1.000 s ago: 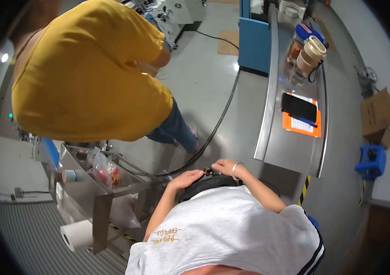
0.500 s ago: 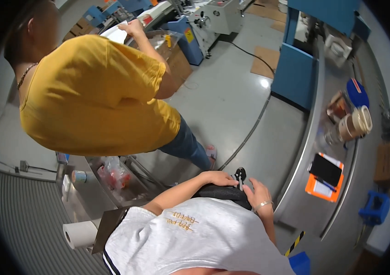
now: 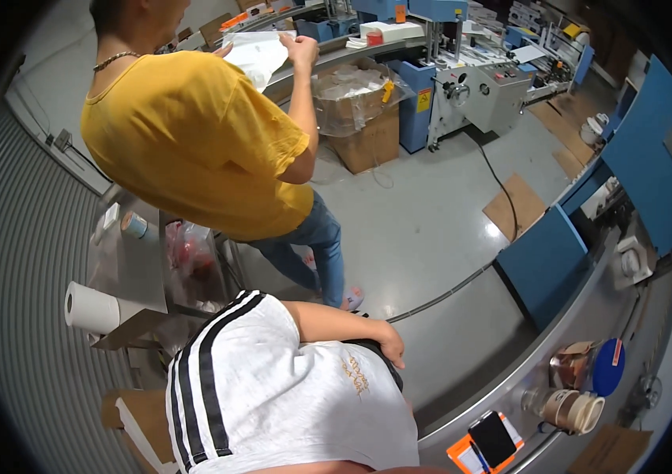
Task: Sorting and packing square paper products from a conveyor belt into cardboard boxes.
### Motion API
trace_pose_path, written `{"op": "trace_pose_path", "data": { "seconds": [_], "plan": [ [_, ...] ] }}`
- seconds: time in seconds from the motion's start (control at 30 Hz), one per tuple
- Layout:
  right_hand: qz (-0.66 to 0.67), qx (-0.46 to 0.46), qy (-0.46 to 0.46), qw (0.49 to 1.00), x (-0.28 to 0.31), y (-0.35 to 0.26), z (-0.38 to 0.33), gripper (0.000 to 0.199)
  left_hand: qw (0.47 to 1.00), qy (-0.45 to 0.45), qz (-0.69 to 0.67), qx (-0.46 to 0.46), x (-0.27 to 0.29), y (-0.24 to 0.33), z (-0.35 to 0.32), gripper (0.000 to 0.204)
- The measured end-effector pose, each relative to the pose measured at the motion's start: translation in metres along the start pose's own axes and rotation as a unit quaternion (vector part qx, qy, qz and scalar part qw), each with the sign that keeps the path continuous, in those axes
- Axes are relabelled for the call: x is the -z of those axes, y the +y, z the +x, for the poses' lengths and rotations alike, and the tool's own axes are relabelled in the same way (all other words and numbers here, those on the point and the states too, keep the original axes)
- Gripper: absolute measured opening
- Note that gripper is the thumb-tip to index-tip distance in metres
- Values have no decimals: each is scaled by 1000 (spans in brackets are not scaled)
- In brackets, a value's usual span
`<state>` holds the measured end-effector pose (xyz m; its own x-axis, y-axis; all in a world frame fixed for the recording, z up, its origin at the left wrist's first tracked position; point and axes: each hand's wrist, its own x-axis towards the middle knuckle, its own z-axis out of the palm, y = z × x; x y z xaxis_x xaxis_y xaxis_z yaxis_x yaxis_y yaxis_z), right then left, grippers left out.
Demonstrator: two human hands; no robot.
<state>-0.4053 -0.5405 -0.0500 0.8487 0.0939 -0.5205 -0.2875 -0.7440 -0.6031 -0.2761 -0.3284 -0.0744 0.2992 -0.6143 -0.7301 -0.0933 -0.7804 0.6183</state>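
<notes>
My left hand (image 3: 391,346) hangs low at the front of my waist, just beyond the hem of my white shirt (image 3: 272,379). Its back faces up and the fingertips point down beside dark fabric, so most of the fingers are hidden; whether they hold anything does not show. My right hand is out of view. Ahead on the left, a co-worker in a yellow shirt (image 3: 186,126) holds a thin white sheet (image 3: 255,55) in both hands.
On the curved metal counter (image 3: 462,395) at right are a black phone (image 3: 492,437) on an orange pad, a cup (image 3: 577,411) and a blue-lidded jar (image 3: 608,366). A cable (image 3: 446,297) crosses the floor. A carton (image 3: 367,141) stands by machines. A paper roll (image 3: 91,308) is at left.
My view has swung left. My right hand and a small dark-and-silver object between my hands have left view. The co-worker's sheet now shows more fully, held in both hands.
</notes>
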Motion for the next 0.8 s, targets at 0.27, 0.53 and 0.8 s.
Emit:
{"op": "trace_pose_path", "data": {
  "seconds": [0.27,0.53,0.8],
  "plan": [
    [8,-52,19,998,16,-5,56,40,996,-81,-12,-37,54,-9,43,57],
    [-33,-13,21,999,45,-75,206,41,987,-62,114,-99,159,-66,82,64],
    [-99,92,-42,990,50,-216,359,41,993,101,48,-32,301,-121,23,68]
  ]
}}
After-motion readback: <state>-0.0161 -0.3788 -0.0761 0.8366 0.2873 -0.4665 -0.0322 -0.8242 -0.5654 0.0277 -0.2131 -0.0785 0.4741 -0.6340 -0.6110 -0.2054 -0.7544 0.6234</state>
